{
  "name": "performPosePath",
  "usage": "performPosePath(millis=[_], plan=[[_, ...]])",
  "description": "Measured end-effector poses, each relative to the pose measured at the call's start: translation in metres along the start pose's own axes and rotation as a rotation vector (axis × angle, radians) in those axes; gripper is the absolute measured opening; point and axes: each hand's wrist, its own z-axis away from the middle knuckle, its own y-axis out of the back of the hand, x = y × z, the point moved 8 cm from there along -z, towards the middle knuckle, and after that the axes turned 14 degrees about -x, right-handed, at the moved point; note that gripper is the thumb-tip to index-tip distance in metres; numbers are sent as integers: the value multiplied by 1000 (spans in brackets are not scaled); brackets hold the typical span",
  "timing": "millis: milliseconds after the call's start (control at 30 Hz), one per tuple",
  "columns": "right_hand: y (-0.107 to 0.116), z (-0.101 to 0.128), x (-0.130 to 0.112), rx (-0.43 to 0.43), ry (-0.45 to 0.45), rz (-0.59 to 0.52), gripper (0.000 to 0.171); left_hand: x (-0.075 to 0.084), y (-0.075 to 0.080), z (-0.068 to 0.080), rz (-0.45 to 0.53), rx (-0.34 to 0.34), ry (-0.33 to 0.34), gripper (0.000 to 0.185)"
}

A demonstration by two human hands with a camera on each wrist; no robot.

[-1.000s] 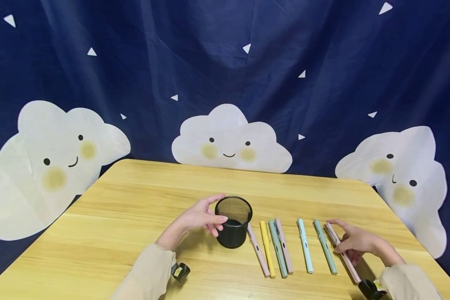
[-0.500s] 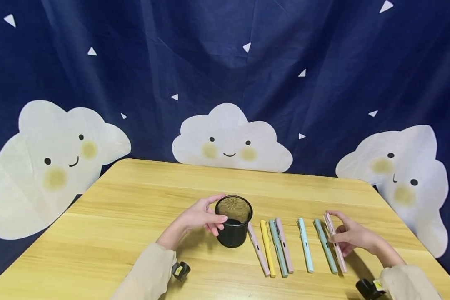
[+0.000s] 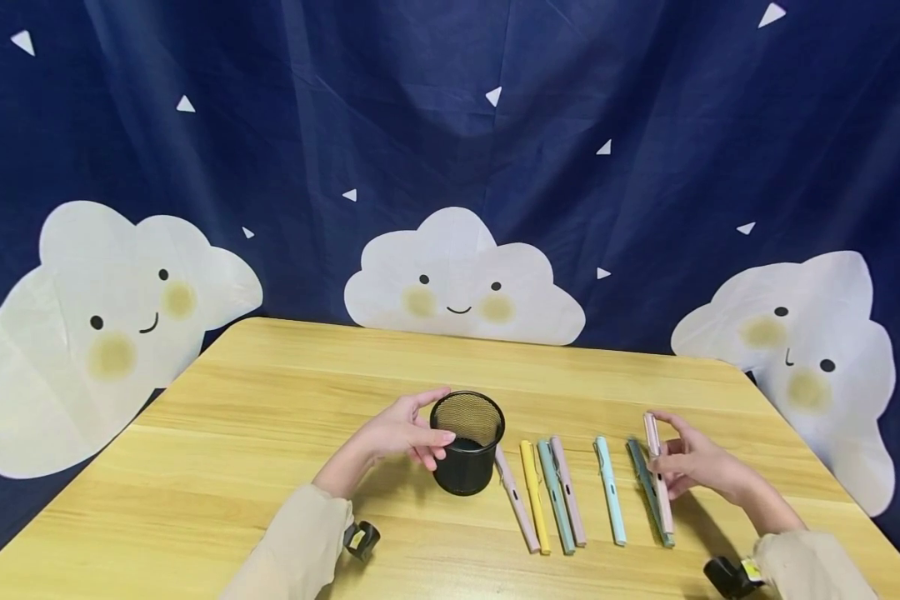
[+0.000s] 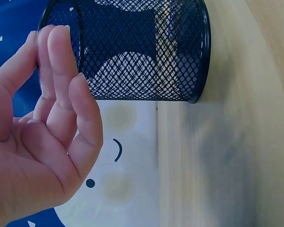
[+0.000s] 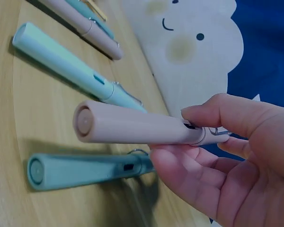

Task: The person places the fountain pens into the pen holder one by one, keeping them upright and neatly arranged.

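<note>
Wooden table (image 3: pixel 255 433): right hand (image 3: pixel 701 467) pinches pink pen (image 3: pixel 656 467), lifted right of mesh cup (image 3: pixel 467 442); left hand (image 3: pixel 405 433) cups it, fingers relaxed. Next, likely carrying pen cupward.

navy cloud backdrop (image 3: pixel 450 125), wooden table (image 3: pixel 232 467)

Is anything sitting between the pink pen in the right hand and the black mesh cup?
The right hand holds the pink pen lifted off the table. Between it and the mesh cup lie six pens flat on the table, nearest the teal pen. Nothing upright stands there, and the cup's mouth is open; the left hand holds its far side.
</note>
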Motion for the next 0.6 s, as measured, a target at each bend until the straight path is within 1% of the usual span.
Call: performPosePath(millis=[100,200,400,600], plan=[[-1,-1,-4,14,18,1,80,1,1,0,-34,8,3,77],[-1,-3,-6,25,33,-3,80,1,2,0,-42,14,3,76],[-5,-8,-13,22,70,-19,81,3,2,2,-69,17,1,75],[-9,-14,-23,21,117,-26,77,3,2,2,-50,13,1,73]])
